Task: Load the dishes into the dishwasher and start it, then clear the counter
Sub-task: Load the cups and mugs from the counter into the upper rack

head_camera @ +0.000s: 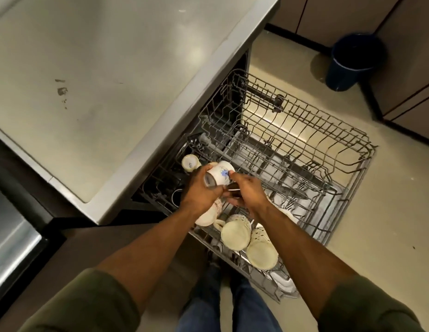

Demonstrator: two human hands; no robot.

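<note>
Wire, grey and pulled fully out from under the steel counter [108,75], the upper dishwasher rack [347,149] serves as the landmark for everything else. Over its near-left corner, the left hand [200,190] curls its fingers round a white mug with a blue flower print [220,174], held tilted on its side with the base toward the camera. Touching that mug from the right, the right hand [248,191] closes its fingers on a dark, thin handle [232,186]; what the handle belongs to cannot be told, though a long grey blade-like shape [290,190] lies just beyond the hand over the rack.

At the rack's near edge, 2 cream mugs stand upside down side by side: one [235,233] just below the right wrist, the other [262,252] beside it toward the rack's near corner. Another pale cup with a patterned side [208,215] lies partly hidden under the left wrist. At the rack's left end, close under the counter edge, a small white cup [190,162] shows its base with dark print on it.

Beneath the rack, white dishes [291,204] show through the wires. Well beyond the rack's far side, a dark blue bin [352,61] stands on the pale floor near brown cabinets [412,68]. Olive sleeves [88,303] cover both upper arms.
</note>
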